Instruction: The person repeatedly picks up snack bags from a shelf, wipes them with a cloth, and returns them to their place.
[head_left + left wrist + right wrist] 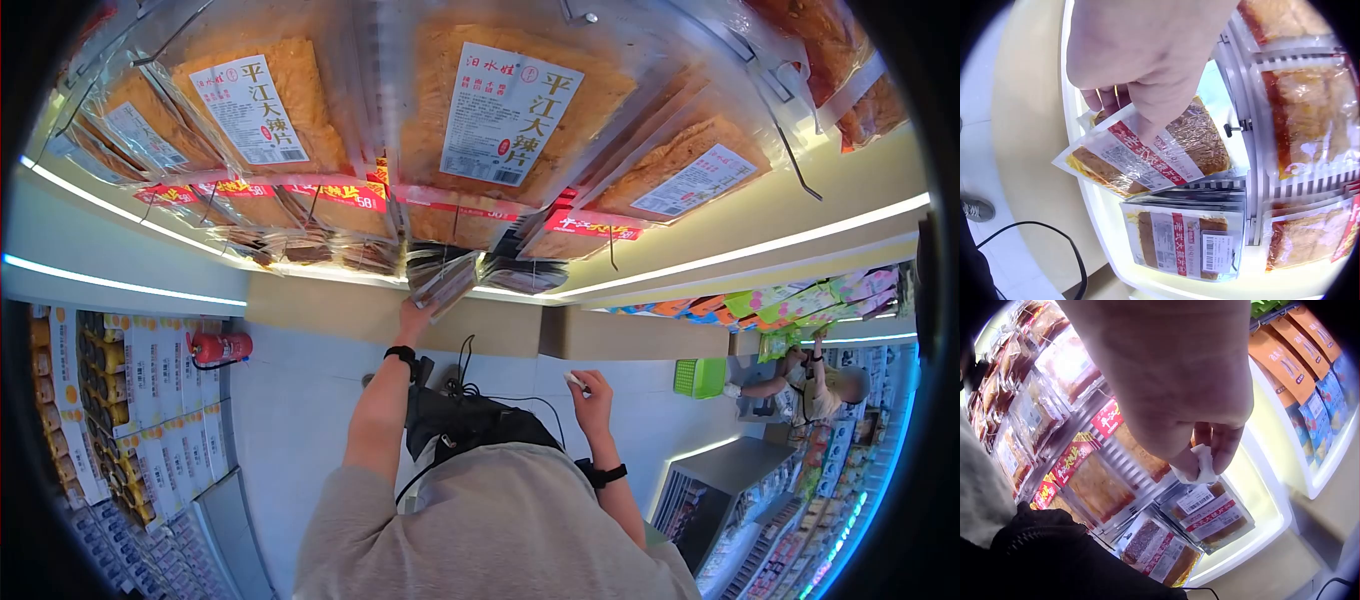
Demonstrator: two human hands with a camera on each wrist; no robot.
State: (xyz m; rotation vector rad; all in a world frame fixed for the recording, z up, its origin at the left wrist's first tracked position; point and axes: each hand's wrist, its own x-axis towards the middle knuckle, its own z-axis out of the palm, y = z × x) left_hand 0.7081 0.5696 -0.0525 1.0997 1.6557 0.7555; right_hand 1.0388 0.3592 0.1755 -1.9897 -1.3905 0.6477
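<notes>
While L hand point(1141, 59) pinches pkt point(1146, 157), thumb in front, R hand point(1200, 403) grips white wad point(1204, 465)

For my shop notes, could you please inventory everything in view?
gripped packet: at least one, brown, left hand
small packets: several, brown, beside it
large packs: many, orange, above
tags: several, red, among those
wad: one, white, right hand
fire extinguisher: one, red, left
shelved goods: many, mixed, both sides
basket: one, green, right
display stand: at least one, grey, right
cabling: some, black, centre
other person: one, beige top, right
left hand: one, black wristband, gripping packet
right hand: one, black wristband, pinching wad
</notes>
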